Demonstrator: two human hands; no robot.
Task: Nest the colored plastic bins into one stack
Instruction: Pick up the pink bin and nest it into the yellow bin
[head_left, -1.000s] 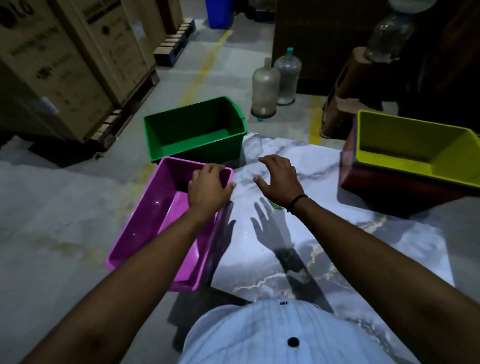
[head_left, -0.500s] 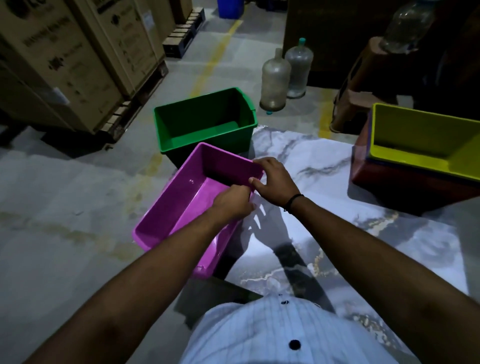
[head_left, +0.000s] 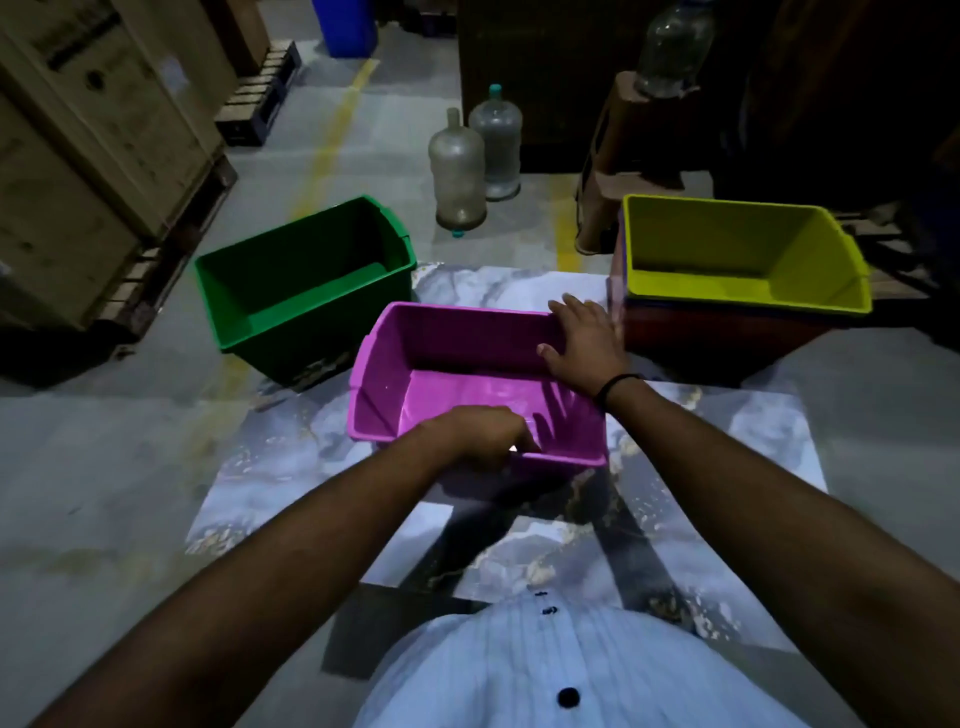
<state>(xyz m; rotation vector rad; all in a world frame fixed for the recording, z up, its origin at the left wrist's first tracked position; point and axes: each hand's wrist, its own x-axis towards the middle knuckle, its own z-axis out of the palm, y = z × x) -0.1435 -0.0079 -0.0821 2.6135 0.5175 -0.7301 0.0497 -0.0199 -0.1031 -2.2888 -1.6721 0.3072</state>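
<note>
A purple bin (head_left: 441, 358) hangs above the marble slab (head_left: 727, 467) at the middle of the view. My left hand (head_left: 483, 434) grips its near rim. My right hand (head_left: 587, 343) clasps its far right corner, thumb inside the bin. A green bin (head_left: 291, 291) stands on the floor to the left behind it. To the right a yellow bin (head_left: 737, 260) sits nested in a stack, with a dark blue rim and a red bin (head_left: 701, 338) under it.
Two big clear water bottles (head_left: 460, 171) stand on the floor behind the slab. Cardboard boxes (head_left: 88, 130) on pallets fill the left side. A brown stool (head_left: 634, 171) with another bottle on it stands behind the stack. A blue container (head_left: 345, 26) is far back.
The purple bin has been lifted off the floor at the left and carried right, over the slab. My right hand went from open above the slab to gripping the bin.
</note>
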